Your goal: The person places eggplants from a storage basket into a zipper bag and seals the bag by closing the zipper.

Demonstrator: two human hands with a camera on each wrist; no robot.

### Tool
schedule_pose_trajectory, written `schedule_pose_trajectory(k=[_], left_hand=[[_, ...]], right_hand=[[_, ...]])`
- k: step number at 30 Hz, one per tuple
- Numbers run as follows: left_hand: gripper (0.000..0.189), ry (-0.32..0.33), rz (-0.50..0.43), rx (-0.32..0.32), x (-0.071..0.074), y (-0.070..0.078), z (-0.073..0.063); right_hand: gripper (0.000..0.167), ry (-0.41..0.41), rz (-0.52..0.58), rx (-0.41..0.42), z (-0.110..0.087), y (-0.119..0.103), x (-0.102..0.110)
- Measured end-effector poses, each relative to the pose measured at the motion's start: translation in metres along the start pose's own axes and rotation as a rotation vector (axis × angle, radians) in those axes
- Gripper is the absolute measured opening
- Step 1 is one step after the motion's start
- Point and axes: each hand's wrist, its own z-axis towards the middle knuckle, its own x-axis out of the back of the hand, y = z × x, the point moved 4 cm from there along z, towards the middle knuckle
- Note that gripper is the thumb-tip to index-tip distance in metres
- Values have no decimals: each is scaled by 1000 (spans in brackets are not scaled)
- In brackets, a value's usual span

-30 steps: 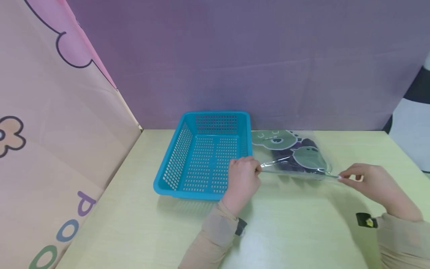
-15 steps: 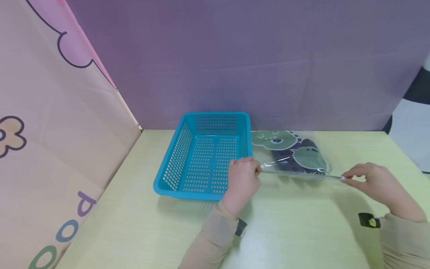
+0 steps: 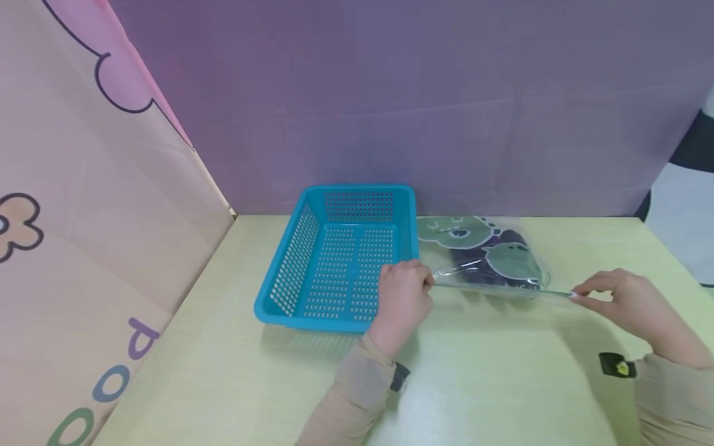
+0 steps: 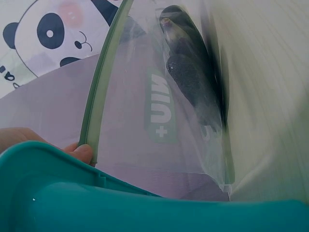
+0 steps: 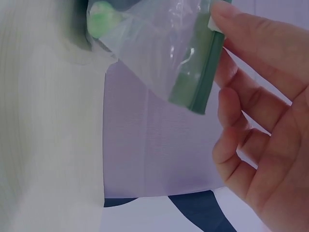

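Observation:
A clear slider zip bag (image 3: 510,260) with green prints lies on the table right of the basket, its green zip strip (image 4: 101,87) raised toward me. Dark, elongated things (image 4: 188,72) and a light green round thing (image 5: 103,19) show inside; their kind is hard to tell through the film. My left hand (image 3: 404,300) pinches the strip's left end, just over the basket's right edge. At the strip's right end, my right hand (image 3: 633,303) pinches a small white slider (image 5: 215,24) between thumb and forefinger, its other fingers loosely curled.
A blue-green perforated plastic basket (image 3: 334,324) stands left of the bag, with nothing visible inside. Purple cloth (image 3: 390,111) hangs behind the pale table (image 3: 223,384), and a printed cloth (image 3: 83,186) borders it on the left.
My right hand has moved slightly to the right along the zip strip, nearer its end. The left hand, bag and basket have stayed in place.

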Motion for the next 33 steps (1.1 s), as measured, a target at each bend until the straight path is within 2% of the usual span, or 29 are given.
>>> schedule_pose_trajectory(k=[9, 16, 33], left_hand=[[23, -7, 0, 5, 0, 0, 0], [24, -2, -1, 2, 1, 0, 0], [20, -13, -21, 8, 0, 0, 0]], right_hand=[[8, -10, -9, -20, -2, 4, 1], [10, 39, 14, -21, -5, 12, 3], [9, 73, 48, -36, -9, 19, 5]])
